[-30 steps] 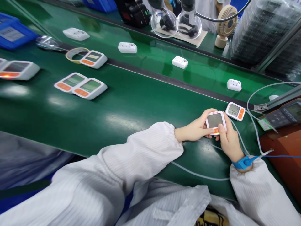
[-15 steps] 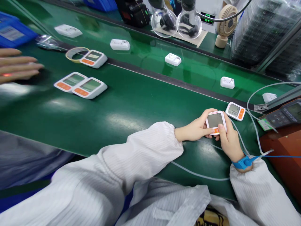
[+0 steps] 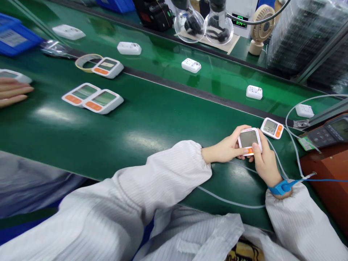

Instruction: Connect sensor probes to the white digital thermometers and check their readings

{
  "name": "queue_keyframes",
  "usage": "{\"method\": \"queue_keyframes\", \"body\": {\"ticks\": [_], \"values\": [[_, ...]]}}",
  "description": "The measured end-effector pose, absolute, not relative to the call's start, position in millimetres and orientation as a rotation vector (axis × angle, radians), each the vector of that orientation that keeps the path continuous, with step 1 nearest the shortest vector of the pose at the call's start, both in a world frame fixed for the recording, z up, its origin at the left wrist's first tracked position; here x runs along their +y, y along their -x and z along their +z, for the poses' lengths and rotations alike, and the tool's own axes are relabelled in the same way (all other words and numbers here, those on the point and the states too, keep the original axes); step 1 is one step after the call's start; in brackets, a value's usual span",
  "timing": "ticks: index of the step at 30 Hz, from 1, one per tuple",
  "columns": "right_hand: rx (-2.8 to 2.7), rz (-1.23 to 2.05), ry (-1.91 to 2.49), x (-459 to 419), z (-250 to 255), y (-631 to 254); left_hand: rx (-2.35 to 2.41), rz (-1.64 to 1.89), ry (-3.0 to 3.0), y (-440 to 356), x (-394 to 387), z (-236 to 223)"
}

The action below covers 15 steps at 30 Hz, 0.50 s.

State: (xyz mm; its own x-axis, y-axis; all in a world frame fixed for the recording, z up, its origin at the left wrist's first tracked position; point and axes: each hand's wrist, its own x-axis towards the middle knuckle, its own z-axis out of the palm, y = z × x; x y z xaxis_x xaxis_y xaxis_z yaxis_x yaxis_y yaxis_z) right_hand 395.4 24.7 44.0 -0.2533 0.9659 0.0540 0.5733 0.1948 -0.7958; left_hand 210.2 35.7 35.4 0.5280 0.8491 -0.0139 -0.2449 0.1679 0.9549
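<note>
Head view: Both hands close on a small white monitor (image 3: 248,139) above a green bench (image 3: 152,119), the left hand (image 3: 224,149) gripping one side and the right hand (image 3: 268,165) the other. The left thumb rests on the orange button area under the grey screen, while the right thumb presses against the screen's lower corner. White sleeves (image 3: 179,170) cover the forearms, and a blue strap (image 3: 280,188) with a cord circles the right wrist. Just beyond the right hand's fingers lies a second monitor (image 3: 272,128), face up, digits showing. A thin tube (image 3: 231,201) curves across the bench below the hands, near a meter (image 3: 337,127) and a brown box (image 3: 326,170) at right. Well to the left, a touching pair of monitors (image 3: 104,101) lies face up; behind it, another rests against a tape roll (image 3: 78,64). At the left edge, a co-worker's hand (image 3: 13,90) partly covers one more, near a blue bin (image 3: 13,41). Five white units (image 3: 191,65) sit spaced apart along the green strip beyond a dark rail (image 3: 174,85). At the back stand a beige fan (image 3: 261,23) and stacked trays (image 3: 296,36).
</note>
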Motion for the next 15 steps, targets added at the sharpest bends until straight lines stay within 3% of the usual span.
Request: {"method": "queue_keyframes", "body": {"ticks": [15], "values": [[-1.898,0.918,1.415,24.7,42.4,-396.4,0.632,0.889,-1.127,-210.3,35.1,34.5]]}}
